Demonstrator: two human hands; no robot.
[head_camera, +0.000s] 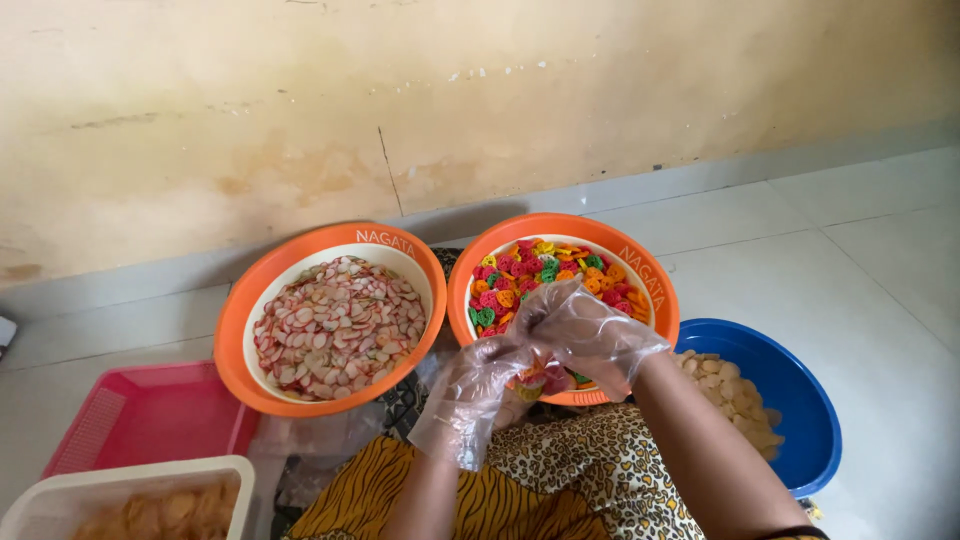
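Head view, your hands: both wear loose clear plastic gloves and meet over the near rim of the right orange basin (462, 290)
Left hand (480, 385): fingers curled inward, closed around a small bunch of coloured crackers (530, 385) that shows between your palms
Right hand (585, 330): bent over the left one, fingers folded down onto the same bunch; how firmly it grips you cannot tell
Right orange basin: holds a heap of red, green, yellow and orange crackers, directly behind your hands
Left orange basin (235, 330): just beside the other, touching it at the rims, full of pale pink-edged chips (338, 325)
Blue basin (800, 400): to your right, with beige round chips (730, 395) inside
Pink tray (150, 415): on the floor to your left
White tub (130, 475): nearer you than the pink tray, with brownish chips inside
Your lap: leopard and tiger patterned cloth (560, 470) under your forearms
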